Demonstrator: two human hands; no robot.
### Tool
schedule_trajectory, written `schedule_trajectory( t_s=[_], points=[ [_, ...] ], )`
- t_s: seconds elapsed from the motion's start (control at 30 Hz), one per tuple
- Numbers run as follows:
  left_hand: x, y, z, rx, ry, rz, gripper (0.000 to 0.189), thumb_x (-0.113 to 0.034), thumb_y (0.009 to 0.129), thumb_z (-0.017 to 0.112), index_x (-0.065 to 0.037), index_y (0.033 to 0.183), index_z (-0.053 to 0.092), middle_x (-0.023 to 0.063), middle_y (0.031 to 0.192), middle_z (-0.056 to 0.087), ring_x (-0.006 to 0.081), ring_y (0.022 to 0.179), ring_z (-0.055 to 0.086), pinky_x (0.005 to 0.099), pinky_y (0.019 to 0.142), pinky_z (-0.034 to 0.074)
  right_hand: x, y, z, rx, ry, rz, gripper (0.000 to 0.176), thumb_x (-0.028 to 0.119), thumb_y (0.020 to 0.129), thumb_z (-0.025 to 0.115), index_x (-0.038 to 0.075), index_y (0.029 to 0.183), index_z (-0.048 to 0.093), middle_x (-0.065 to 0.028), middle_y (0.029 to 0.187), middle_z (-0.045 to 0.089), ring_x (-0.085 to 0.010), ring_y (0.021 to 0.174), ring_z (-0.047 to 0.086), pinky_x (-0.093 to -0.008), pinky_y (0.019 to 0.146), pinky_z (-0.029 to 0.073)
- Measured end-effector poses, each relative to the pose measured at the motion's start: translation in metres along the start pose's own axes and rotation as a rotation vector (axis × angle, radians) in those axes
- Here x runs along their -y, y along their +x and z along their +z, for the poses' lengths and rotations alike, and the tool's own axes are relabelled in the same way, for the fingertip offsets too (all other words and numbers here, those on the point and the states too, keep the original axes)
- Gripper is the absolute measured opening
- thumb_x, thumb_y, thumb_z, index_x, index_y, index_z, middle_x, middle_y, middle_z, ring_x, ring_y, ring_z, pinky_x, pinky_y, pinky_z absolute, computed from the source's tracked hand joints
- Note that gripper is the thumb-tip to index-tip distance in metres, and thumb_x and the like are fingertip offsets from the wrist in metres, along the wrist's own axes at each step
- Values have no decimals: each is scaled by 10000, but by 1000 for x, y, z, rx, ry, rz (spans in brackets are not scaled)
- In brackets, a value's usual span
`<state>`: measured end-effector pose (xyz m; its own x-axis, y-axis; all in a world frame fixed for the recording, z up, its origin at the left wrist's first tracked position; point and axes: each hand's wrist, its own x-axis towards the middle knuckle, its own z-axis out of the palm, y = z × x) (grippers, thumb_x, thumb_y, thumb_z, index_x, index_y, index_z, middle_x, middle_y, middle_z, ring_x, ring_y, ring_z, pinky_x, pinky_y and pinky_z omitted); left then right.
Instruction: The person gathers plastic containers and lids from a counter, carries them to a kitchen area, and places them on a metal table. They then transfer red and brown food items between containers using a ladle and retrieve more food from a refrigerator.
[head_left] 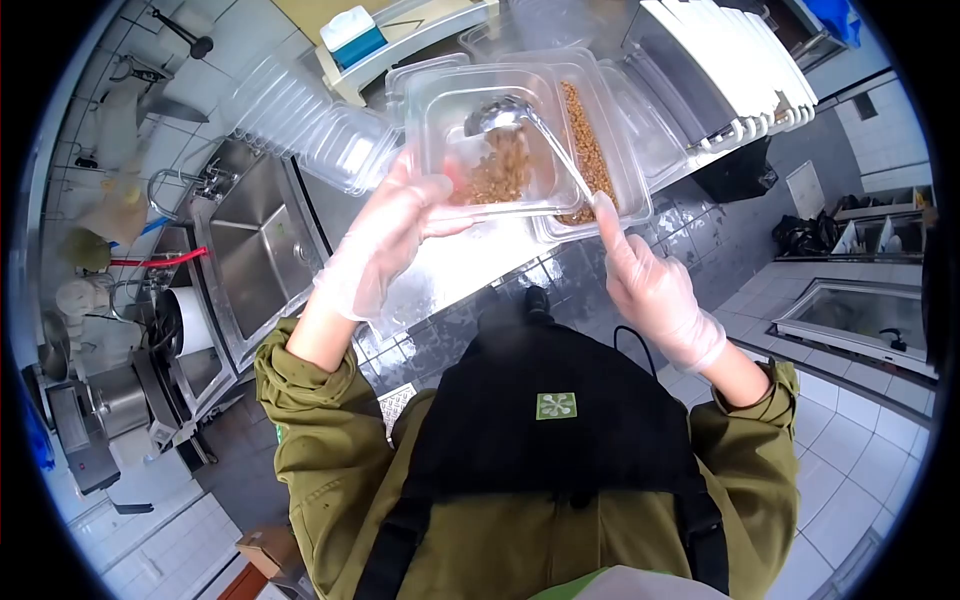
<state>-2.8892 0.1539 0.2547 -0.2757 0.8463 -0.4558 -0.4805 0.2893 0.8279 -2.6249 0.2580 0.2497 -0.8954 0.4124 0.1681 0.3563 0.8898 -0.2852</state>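
My left hand [385, 235], in a clear glove, grips the lower left rim of a clear plastic container [436, 115]. Inside it lies a small heap of brown grains [505, 172], partly blurred. Gloved too, my right hand [655, 295] closes on the handle end of a metal ladle [555, 142]. The ladle's bowl is tilted inside the held container, above the grains. Behind and to the right, partly covered, stands a second clear container [632, 190] with more brown grains [588, 140] in it.
Stacked clear containers [310, 125] lie left, near a steel sink [262, 240]. A scale-like device [400, 35] with a teal-and-white box [352, 38] stands at the back. White slatted panels [735, 65] rise at the right above the white worktop [450, 268].
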Motion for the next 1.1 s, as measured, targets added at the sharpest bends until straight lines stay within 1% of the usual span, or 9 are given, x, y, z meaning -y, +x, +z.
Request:
schedule_trajectory(
  t_s=[0.17, 0.27, 0.37, 0.43, 0.57, 0.6, 0.67, 0.73, 1.1],
  points=[
    [4, -5, 5, -47, 2, -2, 656, -17, 792, 477, -107, 1373, 187, 93, 1186, 445, 254, 833, 641, 326, 744, 546, -8, -5, 12, 39, -89, -24, 723, -1, 717, 520, 91, 1382, 251, -87, 635, 493, -242, 404, 505, -346, 409, 467],
    [-2, -11, 10, -29, -36, -9, 695, -4, 790, 464, -117, 1396, 143, 114, 1220, 434, 269, 838, 639, 322, 750, 544, -13, -6, 15, -54, 402, -95, 708, -36, 718, 475, 101, 1383, 272, -55, 650, 524, -157, 396, 484, -272, 420, 463],
    [4, -5, 0, 16, -1, 51, 753, 3, 813, 444, -97, 1413, 1, 235, 1322, 365, 344, 887, 628, 321, 737, 545, -18, -6, -27, 286, 1258, 370, 686, -54, 721, 431, 100, 1376, 300, -16, 665, 540, -74, 414, 448, -201, 429, 433],
    [7, -5, -4, -41, -30, 24, 746, 1, 816, 442, -111, 1415, 12, 234, 1342, 335, 349, 882, 627, 316, 726, 550, -37, -5, -35, 113, 1446, 396, 618, -9, 746, 424, 93, 1352, 354, 3, 658, 522, -43, 423, 422, -167, 405, 380],
    [23, -3, -21, -155, -68, -32, 727, 12, 820, 429, -129, 1417, 38, 244, 1387, 236, 363, 861, 629, 312, 704, 561, -81, 42, -33, 151, 943, 509, 584, 35, 765, 465, 26, 1337, 344, -89, 750, 611, -108, 479, 517, -222, 434, 427],
    [27, -4, -22, -164, -79, -34, 725, 17, 820, 423, -128, 1416, 37, 247, 1392, 216, 367, 857, 628, 318, 702, 564, -118, 57, 8, -41, 548, 146, 585, 37, 773, 465, 11, 1339, 322, -137, 793, 621, -166, 546, 567, -269, 470, 456],
    [32, -6, -22, -180, -102, -36, 720, 28, 820, 412, -125, 1415, 37, 253, 1402, 175, 375, 848, 627, 331, 696, 569, -148, 80, 48, -34, 20, -92, 581, 40, 789, 464, -12, 1341, 290, -198, 843, 628, -251, 659, 624, -341, 534, 494],
    [34, -8, -21, -159, -108, -47, 721, 38, 816, 405, -123, 1414, 37, 261, 1397, 181, 383, 841, 626, 340, 698, 571, -127, 111, 47, 349, -220, 141, 572, 43, 803, 461, -29, 1338, 270, -224, 856, 619, -307, 751, 637, -388, 589, 509],
    [38, -6, -14, -190, -191, 16, 728, 38, 796, 422, -88, 1408, 49, 271, 1375, 229, 379, 841, 625, 347, 732, 566, -111, 80, 34, 692, -432, 158, 584, -1, 769, 481, -72, 1307, 264, -152, 754, 639, -302, 709, 643, -354, 602, 514]
  ],
)
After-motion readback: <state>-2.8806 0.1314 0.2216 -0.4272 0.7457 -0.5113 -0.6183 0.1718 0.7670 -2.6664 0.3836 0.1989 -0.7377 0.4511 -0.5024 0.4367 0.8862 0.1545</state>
